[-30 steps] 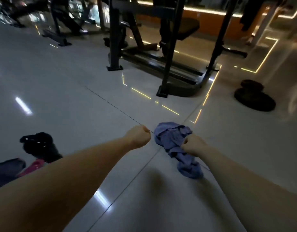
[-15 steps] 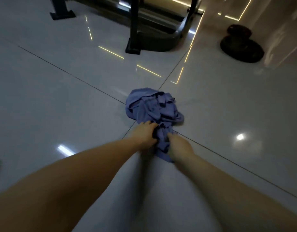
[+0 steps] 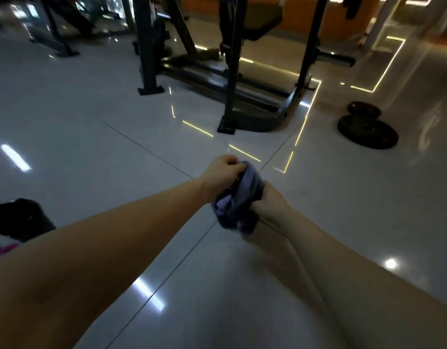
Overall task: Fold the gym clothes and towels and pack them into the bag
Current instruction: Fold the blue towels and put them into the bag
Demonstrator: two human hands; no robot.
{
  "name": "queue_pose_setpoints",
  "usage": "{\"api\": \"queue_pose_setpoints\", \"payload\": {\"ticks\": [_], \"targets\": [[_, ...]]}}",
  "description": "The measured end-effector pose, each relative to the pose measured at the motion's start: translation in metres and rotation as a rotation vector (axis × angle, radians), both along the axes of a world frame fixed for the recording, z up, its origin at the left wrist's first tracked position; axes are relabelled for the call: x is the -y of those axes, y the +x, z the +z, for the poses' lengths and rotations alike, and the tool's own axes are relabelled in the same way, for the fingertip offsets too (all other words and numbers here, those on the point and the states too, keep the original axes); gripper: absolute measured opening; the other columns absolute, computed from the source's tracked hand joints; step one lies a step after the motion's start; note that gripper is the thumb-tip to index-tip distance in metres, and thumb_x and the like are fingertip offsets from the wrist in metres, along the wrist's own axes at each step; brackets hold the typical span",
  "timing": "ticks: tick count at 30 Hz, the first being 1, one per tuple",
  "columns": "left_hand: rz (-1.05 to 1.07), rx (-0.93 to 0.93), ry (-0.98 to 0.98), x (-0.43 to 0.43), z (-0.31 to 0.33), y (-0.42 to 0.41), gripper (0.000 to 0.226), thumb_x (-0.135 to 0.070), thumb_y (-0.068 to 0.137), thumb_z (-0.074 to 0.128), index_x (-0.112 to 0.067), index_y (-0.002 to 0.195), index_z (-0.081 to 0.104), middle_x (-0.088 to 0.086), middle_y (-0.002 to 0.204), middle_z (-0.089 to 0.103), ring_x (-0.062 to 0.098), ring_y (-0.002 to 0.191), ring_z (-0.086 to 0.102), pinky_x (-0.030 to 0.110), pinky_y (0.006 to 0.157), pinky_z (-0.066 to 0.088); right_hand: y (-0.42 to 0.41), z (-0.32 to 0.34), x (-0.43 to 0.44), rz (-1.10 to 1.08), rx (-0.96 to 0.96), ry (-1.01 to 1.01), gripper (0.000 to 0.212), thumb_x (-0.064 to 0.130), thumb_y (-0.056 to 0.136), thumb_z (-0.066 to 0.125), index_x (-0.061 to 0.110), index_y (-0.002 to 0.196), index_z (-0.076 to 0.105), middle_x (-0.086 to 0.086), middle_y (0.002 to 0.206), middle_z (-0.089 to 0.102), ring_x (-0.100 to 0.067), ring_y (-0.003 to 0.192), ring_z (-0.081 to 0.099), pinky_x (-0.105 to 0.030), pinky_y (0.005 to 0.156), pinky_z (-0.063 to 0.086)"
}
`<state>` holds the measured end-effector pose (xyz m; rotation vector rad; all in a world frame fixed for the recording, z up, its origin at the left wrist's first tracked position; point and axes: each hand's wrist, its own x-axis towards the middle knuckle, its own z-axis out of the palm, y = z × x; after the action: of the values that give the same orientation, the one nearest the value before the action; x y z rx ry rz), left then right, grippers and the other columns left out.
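Hands (image 3: 223, 172) (image 3: 269, 201) both clench the bunched cloth (image 3: 238, 205); find two corners, shake it flat above the floor (image 3: 343, 222) before you fold.

hands: my left hand (image 3: 221, 176) and right hand (image 3: 269, 201) both gripping bunched blue cloth (image 3: 238, 202), held above floor (image 3: 91, 152)
left edge: black bag (image 3: 21, 219)
far: rack (image 3: 230, 71), plates (image 3: 367, 128)
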<state>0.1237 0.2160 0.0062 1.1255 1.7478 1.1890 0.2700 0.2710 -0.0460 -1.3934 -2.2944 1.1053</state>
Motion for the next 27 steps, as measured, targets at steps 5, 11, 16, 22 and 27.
{"api": "queue_pose_setpoints", "payload": {"ticks": [5,11,16,22,27], "targets": [[0.112,0.014,0.204,0.038,0.116,0.005,0.022,-0.025,0.102,0.059,-0.005,0.092,0.059,0.009,0.073,0.058,0.02,0.067,0.061,0.029,0.056,0.056,0.011,0.14,0.012,-0.1,-0.146,0.078,0.01,0.005,0.081,0.072,0.006,0.089,0.067,-0.013,0.08,0.068,-0.029,0.074,0.066,-0.042,0.064,0.056],[0.201,0.116,0.298,0.109,0.205,-0.025,0.015,-0.021,0.099,0.064,-0.006,0.099,0.061,0.016,0.091,0.069,0.024,0.077,0.072,0.037,0.066,0.062,0.021,0.272,0.055,-0.038,-0.421,0.078,0.015,-0.001,0.093,0.058,0.006,0.099,0.07,-0.014,0.078,0.069,-0.018,0.059,0.069,-0.03,0.055,0.055],[-0.072,0.093,0.279,0.148,0.221,-0.029,0.063,-0.019,0.086,0.078,-0.025,0.141,0.049,0.004,0.124,0.065,0.02,0.11,0.068,0.04,0.087,0.057,0.004,0.334,0.092,0.032,-0.589,0.128,0.018,-0.001,0.097,0.051,0.002,0.105,0.067,-0.022,0.104,0.07,-0.031,0.094,0.071,-0.042,0.085,0.06],[-0.086,0.045,0.317,0.17,0.235,-0.036,0.044,-0.02,0.091,0.071,-0.015,0.133,0.058,0.004,0.119,0.07,0.017,0.11,0.069,0.04,0.095,0.057,-0.004,0.345,0.111,0.146,-0.502,0.067,0.013,0.016,0.102,0.053,0.01,0.109,0.062,-0.015,0.107,0.068,-0.025,0.096,0.069,-0.036,0.08,0.057],[0.039,-0.046,0.386,0.173,0.234,-0.044,0.015,-0.018,0.099,0.063,-0.011,0.109,0.072,0.003,0.101,0.074,0.012,0.095,0.07,0.025,0.08,0.057,-0.013,0.332,0.105,0.155,-0.358,0.023,0.019,0.022,0.101,0.055,0.008,0.11,0.064,-0.014,0.098,0.069,-0.025,0.091,0.068,-0.037,0.078,0.055]]}}
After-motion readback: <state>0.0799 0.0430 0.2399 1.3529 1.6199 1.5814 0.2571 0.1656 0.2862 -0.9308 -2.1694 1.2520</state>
